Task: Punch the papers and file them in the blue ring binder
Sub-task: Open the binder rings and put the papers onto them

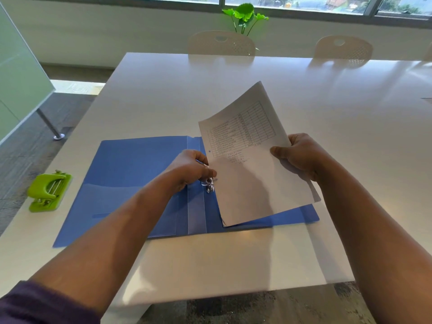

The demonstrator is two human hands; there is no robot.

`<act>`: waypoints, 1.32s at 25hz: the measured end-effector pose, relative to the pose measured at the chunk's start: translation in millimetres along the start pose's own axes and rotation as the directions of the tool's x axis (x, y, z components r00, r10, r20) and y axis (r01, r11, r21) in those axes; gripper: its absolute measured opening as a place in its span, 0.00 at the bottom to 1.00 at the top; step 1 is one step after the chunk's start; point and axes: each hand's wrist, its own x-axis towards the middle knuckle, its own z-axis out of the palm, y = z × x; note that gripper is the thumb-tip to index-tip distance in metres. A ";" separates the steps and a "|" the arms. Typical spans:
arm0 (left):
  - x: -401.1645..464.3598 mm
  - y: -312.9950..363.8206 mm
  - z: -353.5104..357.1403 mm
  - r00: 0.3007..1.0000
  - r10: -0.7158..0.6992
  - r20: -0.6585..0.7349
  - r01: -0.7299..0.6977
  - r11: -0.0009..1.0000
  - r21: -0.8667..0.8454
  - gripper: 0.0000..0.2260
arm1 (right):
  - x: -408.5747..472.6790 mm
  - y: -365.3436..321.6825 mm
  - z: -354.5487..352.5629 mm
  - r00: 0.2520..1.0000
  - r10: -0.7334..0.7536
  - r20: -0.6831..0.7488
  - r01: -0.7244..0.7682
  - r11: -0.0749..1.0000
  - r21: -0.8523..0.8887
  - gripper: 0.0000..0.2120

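The binder (131, 178) is laid open on the table (233, 73), with the papers (247, 160) held tilted above its right half. The papers' right edge is gripped by the right hand (301, 155), while the left hand (189, 169) is closed at the metal ring (209, 185) beside the punched edge. The punch (49, 190) is seen just left of the binder.

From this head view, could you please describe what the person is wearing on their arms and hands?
Both hands, left hand and right hand, are bare, without gloves, rings or watch. The forearms are uncovered; a dark purple sleeve shows on the left arm only.
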 end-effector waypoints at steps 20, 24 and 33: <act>54.1 10.5 -7.6 0.994 -0.009 -0.112 -0.002 0.995 -0.098 0.09 | 9.6 6.7 1.0 1.000 0.011 -0.017 -0.012 0.999 -0.049 0.07; 51.9 10.1 -5.5 0.992 0.004 -0.124 -0.019 0.993 -0.118 0.10 | 11.7 14.7 2.2 0.999 0.050 -0.001 -0.050 0.998 -0.033 0.08; 7.2 -7.0 -11.4 0.973 0.200 -0.118 -0.205 0.978 -0.026 0.15 | 20.6 45.8 21.4 0.978 -0.137 -0.155 0.040 0.861 -0.507 0.29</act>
